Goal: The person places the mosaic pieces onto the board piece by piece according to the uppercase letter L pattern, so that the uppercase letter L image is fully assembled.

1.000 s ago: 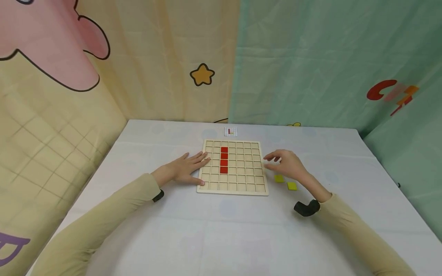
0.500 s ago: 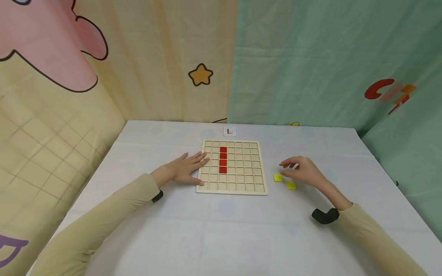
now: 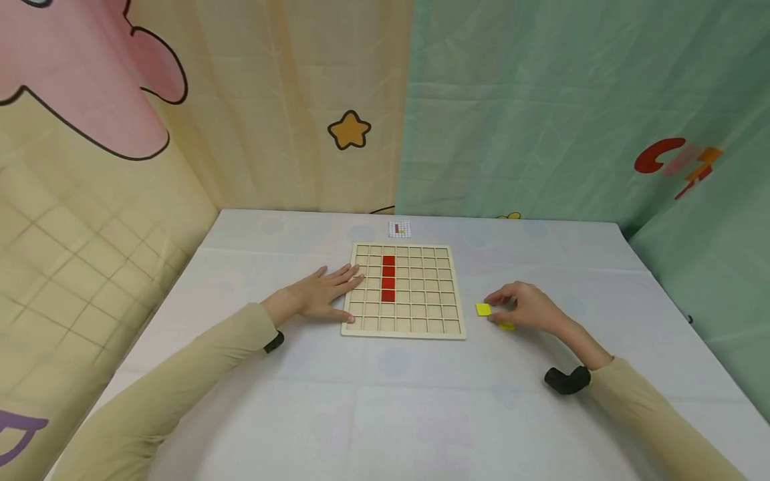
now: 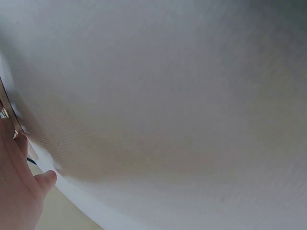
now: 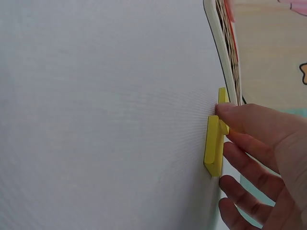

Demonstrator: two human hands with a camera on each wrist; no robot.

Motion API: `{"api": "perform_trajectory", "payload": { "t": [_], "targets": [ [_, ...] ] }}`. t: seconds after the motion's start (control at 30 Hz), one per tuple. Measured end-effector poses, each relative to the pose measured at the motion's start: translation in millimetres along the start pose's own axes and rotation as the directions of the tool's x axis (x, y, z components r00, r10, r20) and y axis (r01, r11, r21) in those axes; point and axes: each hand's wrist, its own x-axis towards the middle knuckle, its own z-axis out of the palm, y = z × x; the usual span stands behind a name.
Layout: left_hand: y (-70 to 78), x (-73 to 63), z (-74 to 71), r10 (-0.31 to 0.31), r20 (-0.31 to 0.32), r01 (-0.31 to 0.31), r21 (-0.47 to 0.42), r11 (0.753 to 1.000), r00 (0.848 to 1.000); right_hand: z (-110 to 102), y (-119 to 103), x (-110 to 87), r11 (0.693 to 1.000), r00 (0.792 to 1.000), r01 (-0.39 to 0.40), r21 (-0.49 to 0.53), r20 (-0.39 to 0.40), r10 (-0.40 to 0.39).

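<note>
White tablecloth (image 3: 385, 401) with faint pale dot print covers the table from the near edge to the far wall. Both forearms, in beige sleeves, extend across it. Right hand (image 3: 529, 310) rests on the cloth just right of the board, thumb and forefinger pinching one yellow square tile (image 3: 483, 309); a second yellow tile (image 3: 506, 326) lies mostly under the palm, touching the cloth. Left hand (image 3: 321, 294) lies flat, fingers straight, fingertips pressing the left rim of the wooden grid board (image 3: 404, 331). Four red tiles (image 3: 388, 278) fill one column of the board's cells. Beyond the board, a small pattern card (image 3: 400, 229) lies on the cloth. Behind the table hang printed curtains: yellow with a star (image 3: 349, 130) at left, green at right.
</note>
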Motion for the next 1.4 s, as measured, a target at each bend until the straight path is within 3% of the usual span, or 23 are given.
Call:
{"api": "perform_trajectory", "payload": {
  "t": [0.57,0.8,1.1,1.4],
  "targets": [
    [-0.2,-0.5,0.5,-0.004,0.007,0.004,0.005,1.0,1.0,-4.2,-7.1,6.9,0.995,1.0,0.01,-0.1,0.03,-0.007],
    [-1.2,-1.6,1.0,-0.008,0.011,0.008,0.009,1.0,1.0,-5.5,-19.4,16.2,0.992,1.0,-0.002,-0.123,-0.018,0.0],
    [0.9,-1.1,-1.0,0.0,0.009,0.0,0.009,1.0,1.0,1.5,-35.4,31.8,0.99,0.994,0.067,-0.127,-0.08,-0.077],
    [2.0,-1.4,-1.7,-0.002,0.013,0.002,0.016,1.0,1.0,10.8,-54.5,49.5,0.992,0.989,0.093,-0.083,-0.109,-0.102]
  ]
}}
